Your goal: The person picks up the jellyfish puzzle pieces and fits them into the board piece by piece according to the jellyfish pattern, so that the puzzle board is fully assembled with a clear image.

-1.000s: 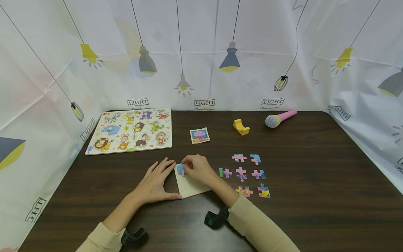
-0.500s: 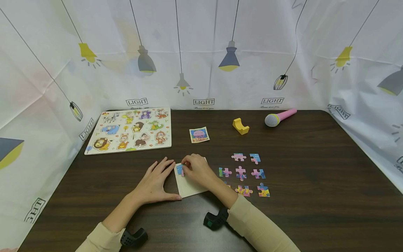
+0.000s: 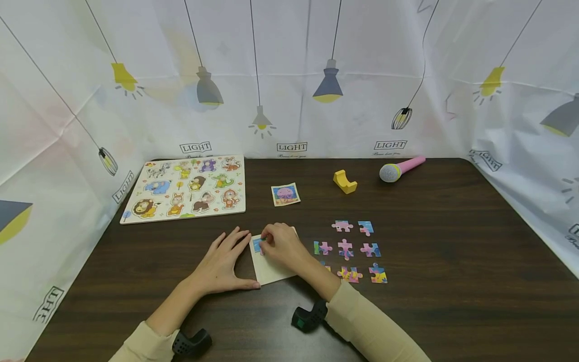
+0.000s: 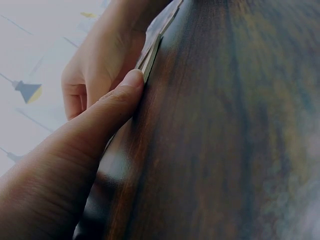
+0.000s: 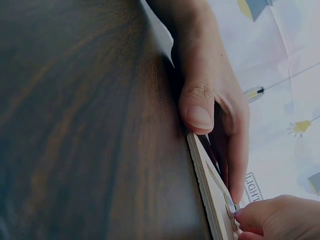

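A pale square puzzle board (image 3: 270, 269) lies on the dark table, with a blue-and-pink jigsaw piece (image 3: 256, 245) at its far left corner. My right hand (image 3: 285, 246) reaches over the board and pinches that piece between thumb and fingertips, hiding part of it. In the right wrist view, the fingertips sit right at the board's (image 5: 206, 185) face. Spread wide, my left hand (image 3: 221, 266) frames the board's left side, its fingertips near the far left corner and its thumb (image 4: 131, 82) against the near left corner.
To the right lie several loose jigsaw pieces (image 3: 345, 249), some partly hidden by my right arm. Further back are an animal puzzle board (image 3: 187, 188), a small octopus picture card (image 3: 286, 194), a yellow curved block (image 3: 345, 182) and a pink toy microphone (image 3: 402, 169). A printed cloth (image 3: 289, 75) hangs behind.
My right fingertips have shifted slightly and cover more of the jigsaw piece at the board's corner. My left hand stays in place.
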A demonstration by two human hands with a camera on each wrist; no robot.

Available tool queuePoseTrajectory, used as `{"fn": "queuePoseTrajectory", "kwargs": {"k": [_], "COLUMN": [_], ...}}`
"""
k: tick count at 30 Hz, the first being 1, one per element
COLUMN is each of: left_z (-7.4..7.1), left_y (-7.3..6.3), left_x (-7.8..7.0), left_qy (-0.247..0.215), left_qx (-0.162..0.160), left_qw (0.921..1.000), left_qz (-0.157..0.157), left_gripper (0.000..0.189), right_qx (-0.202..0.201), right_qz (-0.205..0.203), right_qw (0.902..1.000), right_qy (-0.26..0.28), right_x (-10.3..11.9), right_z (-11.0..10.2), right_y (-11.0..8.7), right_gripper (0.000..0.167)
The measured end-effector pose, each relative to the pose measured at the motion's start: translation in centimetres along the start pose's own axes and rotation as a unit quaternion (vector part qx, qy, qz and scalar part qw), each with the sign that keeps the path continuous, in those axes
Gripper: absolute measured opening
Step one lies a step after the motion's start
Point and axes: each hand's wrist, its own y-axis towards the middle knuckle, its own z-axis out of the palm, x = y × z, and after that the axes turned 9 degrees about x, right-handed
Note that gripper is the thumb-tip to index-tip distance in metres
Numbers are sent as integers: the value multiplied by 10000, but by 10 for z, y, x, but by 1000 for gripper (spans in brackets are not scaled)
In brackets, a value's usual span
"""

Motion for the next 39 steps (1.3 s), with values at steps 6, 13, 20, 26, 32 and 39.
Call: {"fn": "queuePoseTrajectory", "kwargs": {"k": [6, 13, 20, 26, 32, 39], "left_z": [-1, -2, 0, 0, 0, -1], "left_y": [0, -3, -3, -3, -2, -2], "left_x": [-1, -1, -1, -1, -2, -2], "left_qy": [3, -19, -25, 25, 23, 21], "left_qx": [-13, -93, -117, -33, -52, 69], "left_qw": [10000, 9999, 9999, 10000, 10000, 10000], "left_qz": [5, 57, 101, 69, 81, -8], "left_gripper": [109, 109, 109, 110, 110, 110], "right_qx": [0, 8, 179, 276, 240, 298], "right_qz": [65, -90, -265, -258, -368, -448], "right_qw": [10000, 9999, 9995, 9993, 9990, 9985], "right_qy": [2, 44, -50, 5, -4, -25], "right_x": [1, 4, 5, 5, 3, 3], "right_z": [0, 3, 2, 0, -3, -8], "right_y": [1, 0, -3, -3, -4, -4], "right_gripper": [10, 12, 15, 14, 13, 15]}}
